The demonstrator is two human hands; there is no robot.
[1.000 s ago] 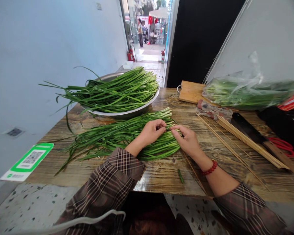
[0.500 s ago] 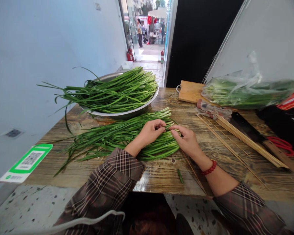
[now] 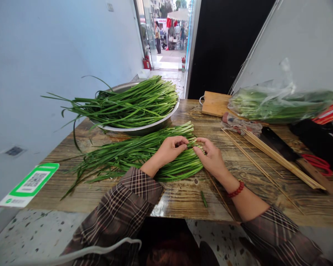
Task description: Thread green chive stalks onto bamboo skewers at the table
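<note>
Long garlic chives point(image 3: 122, 155) lie in a loose pile on the wooden table, their pale cut ends toward the right. Over those ends is my left hand point(image 3: 172, 149), thumb and fingers closed on a few chive stalks. My right hand point(image 3: 212, 157), with a red bead bracelet at the wrist, hovers at the tips of the same stalks. Its thumb and forefinger are apart, with nothing seen between them. Below it a thin bamboo skewer point(image 3: 219, 195) slants to the table's front edge. Behind the pile, a metal basin point(image 3: 144, 130) is heaped with more chives.
To the right lie bundled bamboo skewers point(image 3: 283, 160), loose skewers point(image 3: 262, 170), a knife point(image 3: 308, 168) and red-handled scissors point(image 3: 319, 162). A cutting board point(image 3: 215, 103) and a plastic bag of greens point(image 3: 280, 103) are at the back. A green QR card point(image 3: 30, 184) is at the left edge.
The thumb and forefinger of my right hand have spread apart and the forefinger has lifted slightly. My left hand stays almost still on the chives.
</note>
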